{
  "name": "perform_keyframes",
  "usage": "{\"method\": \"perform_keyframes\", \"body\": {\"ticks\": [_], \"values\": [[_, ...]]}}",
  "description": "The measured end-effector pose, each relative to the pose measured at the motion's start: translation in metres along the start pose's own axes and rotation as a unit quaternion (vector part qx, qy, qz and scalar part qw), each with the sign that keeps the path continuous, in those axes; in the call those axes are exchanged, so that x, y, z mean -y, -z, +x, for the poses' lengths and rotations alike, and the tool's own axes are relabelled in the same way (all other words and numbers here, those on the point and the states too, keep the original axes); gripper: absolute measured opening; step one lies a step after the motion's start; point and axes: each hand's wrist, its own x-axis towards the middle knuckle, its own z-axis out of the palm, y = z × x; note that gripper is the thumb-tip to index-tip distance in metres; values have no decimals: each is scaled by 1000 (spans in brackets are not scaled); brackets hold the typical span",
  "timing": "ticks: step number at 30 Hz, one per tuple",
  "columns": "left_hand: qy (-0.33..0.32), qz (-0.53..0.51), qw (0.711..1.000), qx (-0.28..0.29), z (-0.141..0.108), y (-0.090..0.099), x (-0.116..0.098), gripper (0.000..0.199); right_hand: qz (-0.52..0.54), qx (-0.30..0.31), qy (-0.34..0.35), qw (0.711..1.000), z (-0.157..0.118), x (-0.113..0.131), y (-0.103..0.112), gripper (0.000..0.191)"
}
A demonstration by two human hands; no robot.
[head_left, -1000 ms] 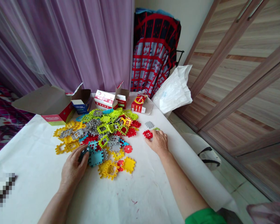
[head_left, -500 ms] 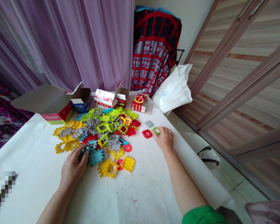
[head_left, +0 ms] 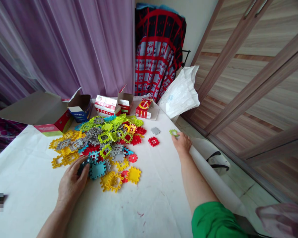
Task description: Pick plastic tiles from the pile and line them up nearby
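Observation:
A heap of interlocking plastic pieces (head_left: pixel 96 135) in yellow, grey, green, red and blue covers the table's middle. At its near left side, my left hand (head_left: pixel 73 180) has its fingers closed round a dark object (head_left: pixel 83 165), partly hidden by them. A blue square piece (head_left: pixel 97 170) lies just right of those fingers. Near the table's right edge, my right hand (head_left: pixel 182 142) pinches a small green piece (head_left: pixel 174 132) at the fingertips. A grey piece (head_left: pixel 155 130) and a red piece (head_left: pixel 153 141) lie between the heap and my right hand.
Along the back stand a large open box (head_left: pixel 53 128), a blue box (head_left: pixel 80 114) and several small red and white boxes (head_left: pixel 105 105). A white bag (head_left: pixel 180 96) is at the back right corner. Wooden wardrobe doors (head_left: pixel 250 82) rise beyond the right edge.
My right hand has moved right, away from the red and grey pieces, with the green piece. The whole view has shifted slightly; my left hand stays at the heap's near side.

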Motion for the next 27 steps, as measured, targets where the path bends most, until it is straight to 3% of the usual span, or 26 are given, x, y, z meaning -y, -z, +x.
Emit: {"method": "perform_keyframes", "body": {"ticks": [12,18,27], "values": [[15,13,1000,15,1,1,-1,49,-7,31,-5,999,9,-6,0,34],[17,14,1000,15,1,0,1,51,-8,49,32,998,28,3,-4,34],[24,-11,1000,3,-1,1,6,54,-1,46,29,999,62,23,-22,32]]}}
